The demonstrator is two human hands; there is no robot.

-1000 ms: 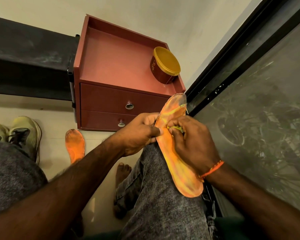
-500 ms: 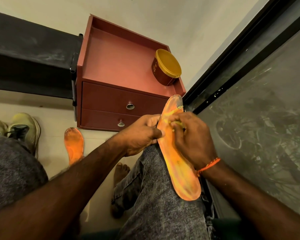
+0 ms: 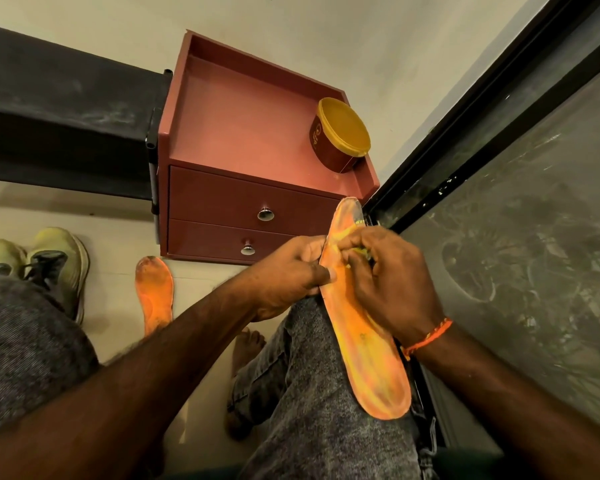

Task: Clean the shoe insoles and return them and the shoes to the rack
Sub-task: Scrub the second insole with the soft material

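Seated, the person braces an orange insole [image 3: 364, 344] along the right thigh [image 3: 326, 393], heel end toward the body, toe end beyond both hands. Second insole [image 3: 154, 292] — soiled at the toe — lies on the floor well to the left of the left hand, with the pale shoes [image 3: 54, 258] farther left again. Left hand [image 3: 288, 275] grips the insole's left edge, thumb on its upper face, fingers curled behind. Right hand [image 3: 388, 282] sits just right of it, fingers clenched over a small yellow-green item [image 3: 359, 251], probably a brush or scrap of cloth, pressed against the forefoot; what it is cannot be told. Both wrists are bent downward, forearms converging over the lap. Judged technique: keep the left grip firm near the scrubbed patch so the insole does not flex — work in short strokes toward the toe, then down toward the heel.
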